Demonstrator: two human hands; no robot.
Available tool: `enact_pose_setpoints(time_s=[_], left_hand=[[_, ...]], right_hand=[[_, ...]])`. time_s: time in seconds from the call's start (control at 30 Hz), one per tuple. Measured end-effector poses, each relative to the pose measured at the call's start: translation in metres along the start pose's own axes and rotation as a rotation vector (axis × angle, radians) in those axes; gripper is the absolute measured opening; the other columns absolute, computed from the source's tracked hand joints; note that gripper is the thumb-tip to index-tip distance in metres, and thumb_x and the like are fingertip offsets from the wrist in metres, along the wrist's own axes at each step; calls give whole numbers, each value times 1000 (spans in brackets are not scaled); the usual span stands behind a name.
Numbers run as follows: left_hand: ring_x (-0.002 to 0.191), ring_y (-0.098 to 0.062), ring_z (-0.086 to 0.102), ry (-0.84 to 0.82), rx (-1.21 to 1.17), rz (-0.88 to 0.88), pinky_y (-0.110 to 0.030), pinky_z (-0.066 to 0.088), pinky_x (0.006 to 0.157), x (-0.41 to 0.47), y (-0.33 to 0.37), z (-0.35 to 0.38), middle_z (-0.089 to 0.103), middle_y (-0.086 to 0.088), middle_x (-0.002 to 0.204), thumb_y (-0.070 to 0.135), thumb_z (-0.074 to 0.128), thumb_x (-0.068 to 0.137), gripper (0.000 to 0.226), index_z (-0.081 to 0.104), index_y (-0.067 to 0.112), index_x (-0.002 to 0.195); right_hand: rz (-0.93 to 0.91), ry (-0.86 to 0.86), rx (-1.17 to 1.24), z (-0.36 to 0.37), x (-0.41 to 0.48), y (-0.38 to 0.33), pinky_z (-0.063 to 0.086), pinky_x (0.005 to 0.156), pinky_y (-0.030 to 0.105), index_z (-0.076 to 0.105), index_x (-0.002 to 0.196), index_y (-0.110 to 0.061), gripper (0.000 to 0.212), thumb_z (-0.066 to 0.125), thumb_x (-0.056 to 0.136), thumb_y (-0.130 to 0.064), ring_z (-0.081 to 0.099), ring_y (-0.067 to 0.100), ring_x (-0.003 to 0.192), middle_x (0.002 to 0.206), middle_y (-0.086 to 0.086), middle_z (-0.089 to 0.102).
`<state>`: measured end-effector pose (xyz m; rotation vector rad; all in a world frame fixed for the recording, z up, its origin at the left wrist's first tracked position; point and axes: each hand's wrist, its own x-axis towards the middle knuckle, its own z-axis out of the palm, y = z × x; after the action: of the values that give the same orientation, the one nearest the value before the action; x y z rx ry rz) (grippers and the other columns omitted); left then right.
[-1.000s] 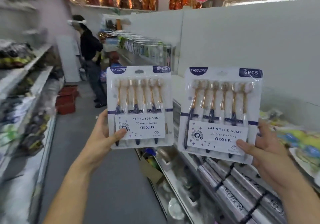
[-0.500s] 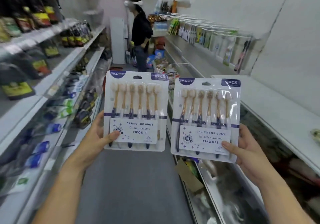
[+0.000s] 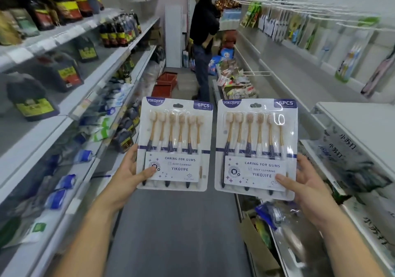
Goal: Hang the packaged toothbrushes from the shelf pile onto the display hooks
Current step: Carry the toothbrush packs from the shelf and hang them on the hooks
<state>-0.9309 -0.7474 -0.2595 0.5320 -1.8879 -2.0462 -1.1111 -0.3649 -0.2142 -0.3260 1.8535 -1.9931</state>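
Two white blister packs of six gold-handled toothbrushes stand upright side by side over the aisle. My left hand (image 3: 126,175) grips the left toothbrush pack (image 3: 175,144) at its lower left edge, thumb on the label. My right hand (image 3: 305,182) grips the right toothbrush pack (image 3: 256,148) at its lower right corner, thumb across the label. Long white display hooks (image 3: 320,9) stick out from the right wall farther down the aisle, with packaged goods hanging on them.
A person in dark clothes (image 3: 203,41) stands in the aisle ahead beside red baskets (image 3: 165,83). Shelves of dark bottles (image 3: 64,5) line the left side. A white shelf (image 3: 359,122) and a cardboard box (image 3: 258,246) lie low on the right.
My view has turned left and down the aisle; the hooks on the right wall and the left shelves have come into view. Both packs stay in my hands, now closer together and level.
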Motion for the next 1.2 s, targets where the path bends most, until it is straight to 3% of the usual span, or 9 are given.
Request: enact_pose_setpoints(time_s=[0.1,0.2,0.27,0.57,0.77,0.87,0.97,1.1,1.2], left_hand=[[143,-24,47,16,-8,1,-56,33,119,48,3,6,53,-3,152,25,90,74,97,35,38,153],[142,-29,48,69,5,11,-57,36,116,88,17,18,55,-5,150,27,90,74,96,36,42,151],[133,-26,58,96,16,39,-53,42,112,113,24,21,64,-4,141,14,84,79,91,35,37,152],[125,-22,64,152,16,105,-37,56,99,246,38,3,69,2,132,-4,67,89,79,33,30,153],[130,-29,60,113,-33,89,-59,38,113,373,47,-37,64,-6,140,29,92,67,103,35,33,153],[134,-33,57,67,-57,95,-64,34,115,438,58,-59,61,-9,143,27,91,70,98,38,37,151],[132,-29,59,86,-50,110,-59,38,114,502,72,-73,63,-7,141,30,91,74,91,40,39,148],[127,-27,63,55,-43,109,-50,41,110,588,81,-80,67,-6,135,14,81,85,80,39,35,150],[126,-22,64,34,-48,101,-38,54,100,648,78,-79,68,-2,134,19,85,82,86,36,32,152]], right_hand=[[17,-42,10,-7,59,-9,62,78,46,50,137,-29,76,77,68,-14,74,29,101,115,8,75],[10,-88,-4,-11,117,-23,59,87,46,50,137,-28,99,95,49,-39,72,29,108,119,10,73],[14,-102,-19,-10,153,-30,59,88,45,51,137,-29,108,98,41,-47,72,28,108,120,10,73],[-6,-178,-17,21,308,-34,55,93,51,46,143,-25,75,72,75,-7,70,31,112,122,9,73],[-41,-152,-36,67,427,-36,58,90,43,47,141,-25,74,71,74,-5,72,29,108,118,10,74],[-38,-120,-39,88,482,-46,60,88,42,52,135,-28,68,71,74,-6,72,30,106,117,10,75],[-36,-84,-41,102,532,-58,59,88,47,54,131,-32,64,71,74,-8,71,32,108,117,9,75],[-19,-44,-58,117,596,-72,50,92,69,53,132,-35,78,83,61,-28,71,37,106,118,8,74],[-24,-15,-37,122,643,-72,49,92,70,50,135,-31,81,85,62,-26,72,38,103,117,9,74]])
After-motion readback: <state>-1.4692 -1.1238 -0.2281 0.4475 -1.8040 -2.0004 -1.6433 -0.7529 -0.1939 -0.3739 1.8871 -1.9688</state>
